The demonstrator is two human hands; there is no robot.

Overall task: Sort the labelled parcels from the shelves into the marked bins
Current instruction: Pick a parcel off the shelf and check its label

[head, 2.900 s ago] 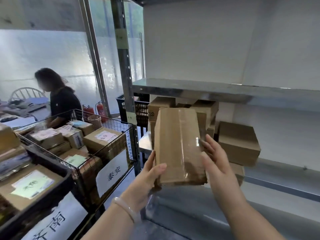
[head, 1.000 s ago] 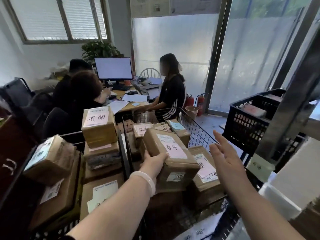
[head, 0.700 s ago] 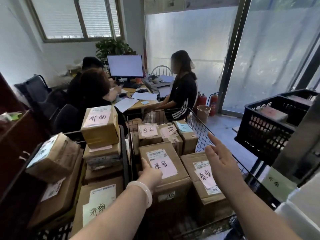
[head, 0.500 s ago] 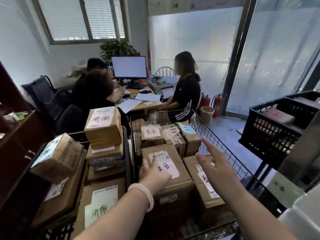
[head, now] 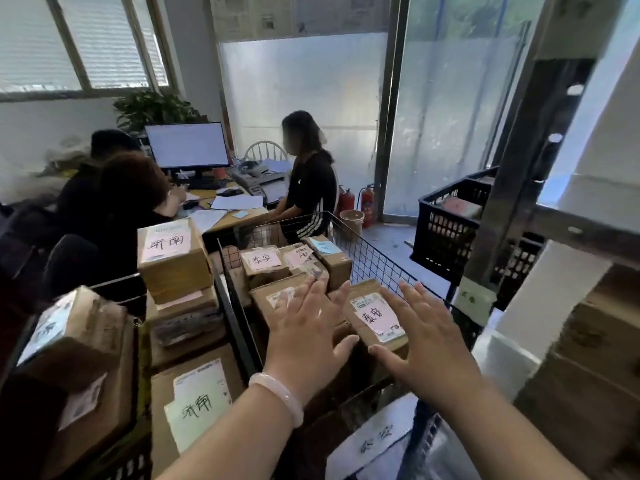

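Note:
A black wire bin (head: pixel 375 261) in front of me holds several labelled cardboard parcels. The long brown parcel (head: pixel 273 294) lies flat in it, mostly hidden under my left hand (head: pixel 308 327), which hovers open, fingers spread, holding nothing. My right hand (head: pixel 424 341) is open too, palm down, just right of a parcel with a pink label (head: pixel 375 315). A paper sign (head: pixel 374 438) hangs on the bin's front. To the left, a second bin's parcels (head: pixel 173 258) are stacked high with handwritten labels.
A metal shelf post (head: pixel 512 188) and shelf with brown boxes (head: pixel 595 358) stand at right. A black plastic crate (head: pixel 446 230) sits behind the post. Three people sit at a desk with a monitor (head: pixel 187 144) beyond the bins.
I turned from the shelf to the bins with the long parcel, set it down in the wire bin, and let go. Both hands have since lifted, spread open above the parcels.

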